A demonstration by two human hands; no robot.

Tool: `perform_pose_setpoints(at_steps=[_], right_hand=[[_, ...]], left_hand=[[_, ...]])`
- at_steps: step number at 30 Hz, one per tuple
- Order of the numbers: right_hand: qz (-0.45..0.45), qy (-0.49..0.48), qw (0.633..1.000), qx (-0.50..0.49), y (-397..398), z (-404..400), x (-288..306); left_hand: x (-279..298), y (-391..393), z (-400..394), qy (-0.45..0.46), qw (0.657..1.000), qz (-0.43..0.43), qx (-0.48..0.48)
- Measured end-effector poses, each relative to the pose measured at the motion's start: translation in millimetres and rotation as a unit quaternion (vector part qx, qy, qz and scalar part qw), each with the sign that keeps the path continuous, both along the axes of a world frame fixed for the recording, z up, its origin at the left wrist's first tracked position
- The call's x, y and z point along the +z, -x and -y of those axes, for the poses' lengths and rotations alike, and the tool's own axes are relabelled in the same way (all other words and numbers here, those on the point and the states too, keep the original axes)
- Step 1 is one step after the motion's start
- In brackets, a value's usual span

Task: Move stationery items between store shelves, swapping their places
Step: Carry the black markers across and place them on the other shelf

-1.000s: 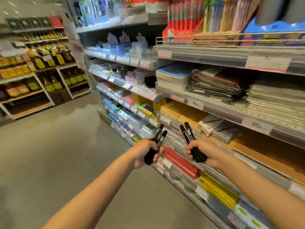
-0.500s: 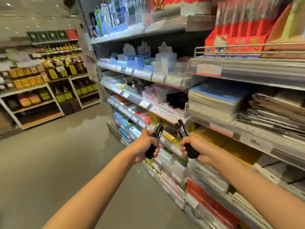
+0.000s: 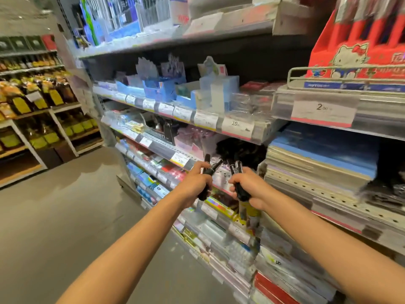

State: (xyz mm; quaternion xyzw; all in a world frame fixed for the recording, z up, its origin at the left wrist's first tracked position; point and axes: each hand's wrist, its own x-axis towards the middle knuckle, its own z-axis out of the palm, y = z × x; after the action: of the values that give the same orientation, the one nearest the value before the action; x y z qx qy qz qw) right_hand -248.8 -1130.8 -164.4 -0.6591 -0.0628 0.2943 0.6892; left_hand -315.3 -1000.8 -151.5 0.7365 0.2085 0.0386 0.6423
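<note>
Your left hand (image 3: 195,183) grips one bunch of black markers (image 3: 208,172) and your right hand (image 3: 249,187) grips another bunch (image 3: 237,178), both fists closed low on the barrels with caps up, probably to carry each set apart for the swap. They're slim, smooth plastic cylinders, held just before the perforated metal shelf (image 3: 219,170) with its dark pile of similar items.

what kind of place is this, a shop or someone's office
A shop, most likely the stationery aisle of a general store. Price tags line the shelf edges, stacked notebooks fill a shelf at right, and packaged food sits on racks across the aisle. Each hand holds black markers, left hand, right hand.
</note>
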Motion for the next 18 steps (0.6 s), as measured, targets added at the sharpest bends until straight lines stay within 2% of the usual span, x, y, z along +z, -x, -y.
perform_pose_setpoints(at_steps=[5,7,10,15,18], right_hand=[[0.058,0.070,0.991,-0.098,-37,-38,-3],[0.094,0.116,0.976,-0.156,-53,-50,-5],[0.109,0.182,0.955,-0.208,-76,-63,-2],[0.124,0.347,0.914,-0.171,-111,-72,-3],[0.147,0.427,0.872,-0.191,-120,-77,1]], left_hand=[[4,-54,-20,-0.088,0.994,0.009,-0.060],[5,-77,-26,-0.170,0.980,0.024,-0.099],[2,-113,-35,-0.330,0.930,0.038,-0.157],[-9,-153,-42,-0.459,0.850,0.037,-0.258],[-16,-167,-45,-0.519,0.801,0.097,-0.283]])
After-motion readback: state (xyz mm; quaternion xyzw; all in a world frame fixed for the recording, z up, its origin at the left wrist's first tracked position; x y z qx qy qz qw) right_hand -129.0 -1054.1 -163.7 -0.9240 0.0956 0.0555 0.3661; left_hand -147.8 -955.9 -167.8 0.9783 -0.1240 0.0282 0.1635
